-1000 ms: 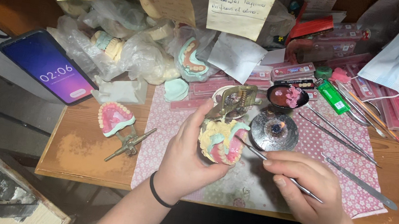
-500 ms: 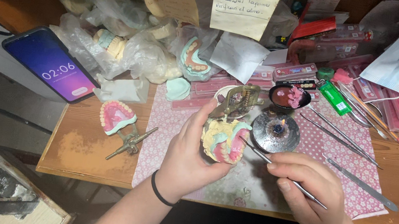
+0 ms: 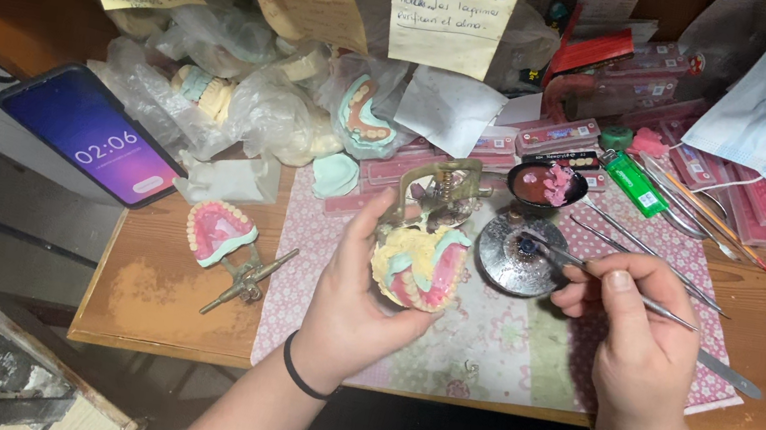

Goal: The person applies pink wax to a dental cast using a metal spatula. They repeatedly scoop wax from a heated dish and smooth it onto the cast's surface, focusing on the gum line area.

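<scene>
The left hand [image 3: 351, 306] is cupped under a denture model [image 3: 418, 266] mounted on a brass-coloured articulator [image 3: 437, 193], its fingers wrapped round the yellow and pink base and holding it tilted above the flowered pink mat [image 3: 506, 340] that covers the middle of the wooden tabletop [image 3: 169, 289]. The right hand [image 3: 633, 333] pinches a thin metal instrument [image 3: 596, 277] between thumb and forefinger, fingers closed narrowly on the shaft; the tip of the tool rests on a round metal dish [image 3: 519, 256] that stands just beside the model, on the mat. Behind the dish sits a small dark bowl [image 3: 546, 184] with pink wax in it, and further long metal tools [image 3: 661, 252] lie to the right. Well to the left, another pink denture on a small frame [image 3: 222, 242] lies on the bare wood, with a lit phone [image 3: 90, 141] beyond it, and plastic-wrapped casts [image 3: 248, 104] are heaped along the back under hanging paper notes [image 3: 454, 8]
</scene>
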